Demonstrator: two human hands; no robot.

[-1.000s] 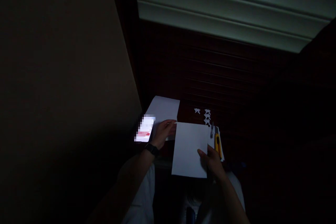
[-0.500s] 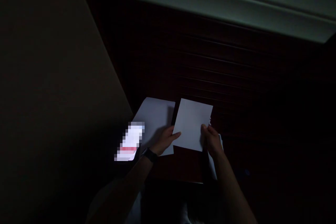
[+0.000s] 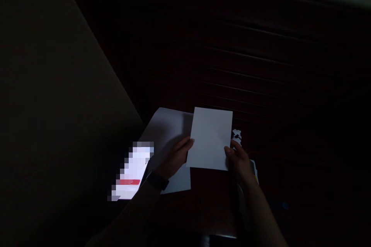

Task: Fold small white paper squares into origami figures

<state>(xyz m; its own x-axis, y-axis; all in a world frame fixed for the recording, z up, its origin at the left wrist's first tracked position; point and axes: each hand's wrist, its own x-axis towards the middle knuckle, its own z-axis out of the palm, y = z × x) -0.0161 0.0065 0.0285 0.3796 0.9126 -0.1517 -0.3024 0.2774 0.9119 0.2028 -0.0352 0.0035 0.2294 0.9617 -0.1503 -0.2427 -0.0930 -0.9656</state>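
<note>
A blank white sheet of paper (image 3: 211,137) is held up between both hands above a dark table. My left hand (image 3: 177,155), with a dark watch on its wrist, is closed on the sheet's left edge. On the right edge, near the lower corner, my right hand (image 3: 239,162) pinches it, thumb on top. Under and behind my left hand lies a larger pale sheet (image 3: 165,127), partly covered by the hand and its shadow. Small torn paper scraps (image 3: 237,135) lie just beyond my right hand.
A lit screen, blurred into blocks (image 3: 131,173), glows left of the large sheet. Dark reddish wood (image 3: 211,200) forms the tabletop. A pale object (image 3: 254,168) sits partly hidden behind my right wrist. A plain wall-like surface (image 3: 58,85) rises at left.
The held sheet has turned slightly, standing straighter. The scraps beside my right hand show more fully. The camera view has shifted, leaving less of the pale ledge at the top.
</note>
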